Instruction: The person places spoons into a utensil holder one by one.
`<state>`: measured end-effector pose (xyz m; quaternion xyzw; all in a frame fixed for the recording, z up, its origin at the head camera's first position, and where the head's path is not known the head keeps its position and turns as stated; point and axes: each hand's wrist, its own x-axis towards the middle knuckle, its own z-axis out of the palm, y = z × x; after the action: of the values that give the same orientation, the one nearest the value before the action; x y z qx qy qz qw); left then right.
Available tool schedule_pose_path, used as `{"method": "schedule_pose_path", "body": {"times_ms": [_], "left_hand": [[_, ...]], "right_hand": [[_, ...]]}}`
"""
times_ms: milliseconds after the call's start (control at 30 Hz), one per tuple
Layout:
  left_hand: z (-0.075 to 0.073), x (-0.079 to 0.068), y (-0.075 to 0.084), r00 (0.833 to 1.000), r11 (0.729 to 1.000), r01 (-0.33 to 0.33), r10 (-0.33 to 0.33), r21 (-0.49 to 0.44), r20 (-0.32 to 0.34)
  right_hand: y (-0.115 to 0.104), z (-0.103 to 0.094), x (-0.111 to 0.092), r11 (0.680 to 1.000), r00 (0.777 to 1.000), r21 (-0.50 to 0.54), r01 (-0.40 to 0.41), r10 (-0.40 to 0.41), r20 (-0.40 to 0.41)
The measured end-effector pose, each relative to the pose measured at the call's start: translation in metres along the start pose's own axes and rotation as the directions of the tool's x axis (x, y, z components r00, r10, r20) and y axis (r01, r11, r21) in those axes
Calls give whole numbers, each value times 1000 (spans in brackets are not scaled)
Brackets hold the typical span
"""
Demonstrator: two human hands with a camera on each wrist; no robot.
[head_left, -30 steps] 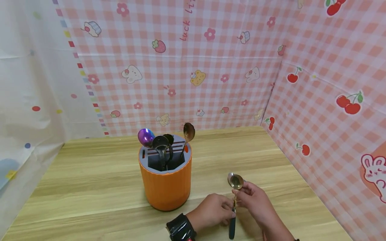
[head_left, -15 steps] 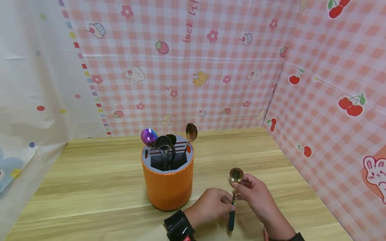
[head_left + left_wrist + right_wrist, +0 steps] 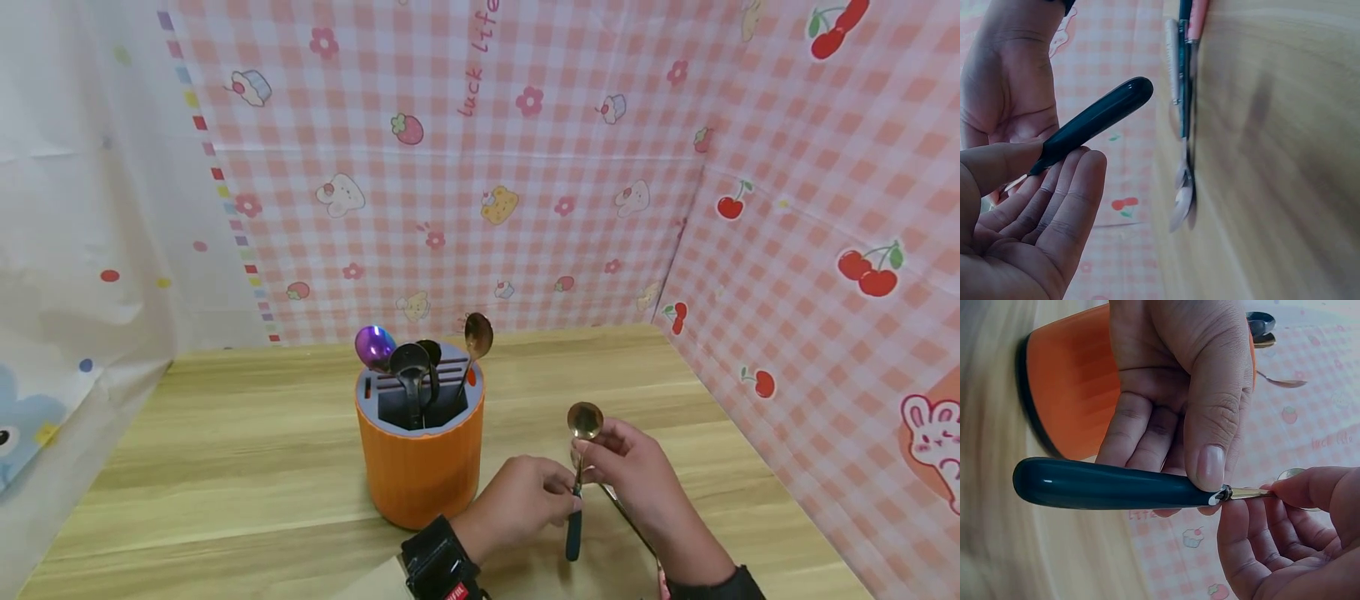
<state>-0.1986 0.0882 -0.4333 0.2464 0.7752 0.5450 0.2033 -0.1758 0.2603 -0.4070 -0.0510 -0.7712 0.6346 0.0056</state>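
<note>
Both hands hold one gold spoon [image 3: 585, 421] with a dark green handle [image 3: 1097, 484], raised above the table to the right of the orange holder. My left hand [image 3: 521, 504] pinches the handle close to where it meets the metal. Thumb and fingers of my right hand [image 3: 633, 467] grip the gold neck just below the bowl. In the head view the bowl points away from me and the handle end towards me. The left wrist view shows the handle end sticking out past the left thumb, while the bowl is hidden there.
An orange utensil holder [image 3: 423, 479] with a grey slotted top bears a purple iridescent spoon [image 3: 373, 346], a black ladle [image 3: 409, 360] and a gold spoon [image 3: 478, 335]. Several spoons [image 3: 1182, 209] with pink, white and dark handles lie on the table. Checked cloth [image 3: 450, 167] hangs behind.
Both hands have moved slightly forward with the spoon, and its bowl has turned to face up more squarely. A spoon on the table now shows beside my right forearm.
</note>
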Motion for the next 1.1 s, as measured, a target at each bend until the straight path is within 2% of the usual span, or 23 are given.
{"method": "schedule_pose_path", "body": {"times_ms": [267, 600, 833, 1100], "left_hand": [[-12, -6, 14, 997, 998, -55, 57, 31, -53], [-30, -12, 33, 997, 997, -33, 38, 65, -71], [-40, -18, 42, 985, 985, -130, 142, 114, -103], [-57, -24, 54, 981, 979, -132, 152, 153, -124]], "right_hand": [[-19, 3, 3, 999, 1000, 18, 28, -28, 3], [-42, 14, 6, 996, 996, 6, 92, -92, 1], [-58, 20, 7, 990, 990, -21, 139, -139, 23], [-78, 29, 12, 983, 983, -40, 180, -178, 38]]}}
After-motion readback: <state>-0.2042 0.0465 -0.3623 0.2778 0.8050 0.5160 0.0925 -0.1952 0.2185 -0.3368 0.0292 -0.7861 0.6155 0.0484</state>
